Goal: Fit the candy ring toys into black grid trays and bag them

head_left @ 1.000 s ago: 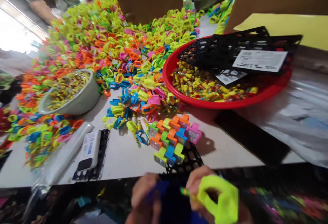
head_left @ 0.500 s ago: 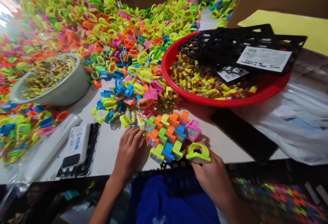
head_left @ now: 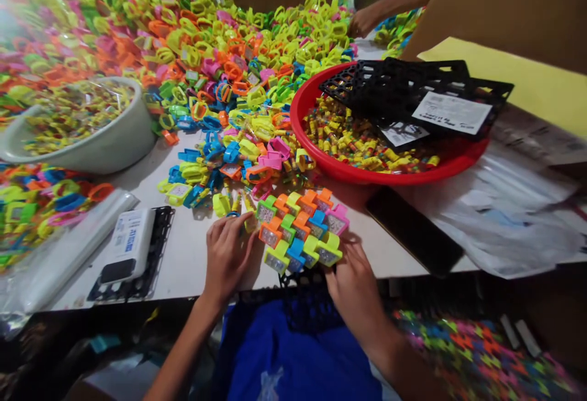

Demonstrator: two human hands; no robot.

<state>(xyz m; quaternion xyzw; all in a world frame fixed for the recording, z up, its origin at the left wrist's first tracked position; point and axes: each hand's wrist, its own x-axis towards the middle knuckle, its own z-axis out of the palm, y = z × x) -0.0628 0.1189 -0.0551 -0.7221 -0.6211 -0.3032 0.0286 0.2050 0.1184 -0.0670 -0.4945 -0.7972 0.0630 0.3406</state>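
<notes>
Several bright plastic toy watches [head_left: 293, 230] sit side by side in rows on a black lattice tray [head_left: 316, 309] at the table's front edge. My right hand [head_left: 355, 279] touches the yellow-green toy watch [head_left: 329, 248] at the cluster's near right corner, its fingers around that piece. Left of the cluster, my left hand [head_left: 228, 254] has thumb and fingertips pinched on a small yellow piece [head_left: 250, 220]. Loose toy watches [head_left: 229, 153] and small candy tubes lie just beyond.
A red basin [head_left: 321, 172] holds yellow tubes and black trays. A black phone [head_left: 415, 230], a grey bowl [head_left: 137, 138], a white device [head_left: 131, 245] and plastic bags flank the work. Another person's arm [head_left: 394, 3] reaches in at the back.
My right hand has brought the yellow-green toy watch left against the cluster's corner. My left fingers have closed toward the small yellow piece. Another person's arm has come into view at the back.
</notes>
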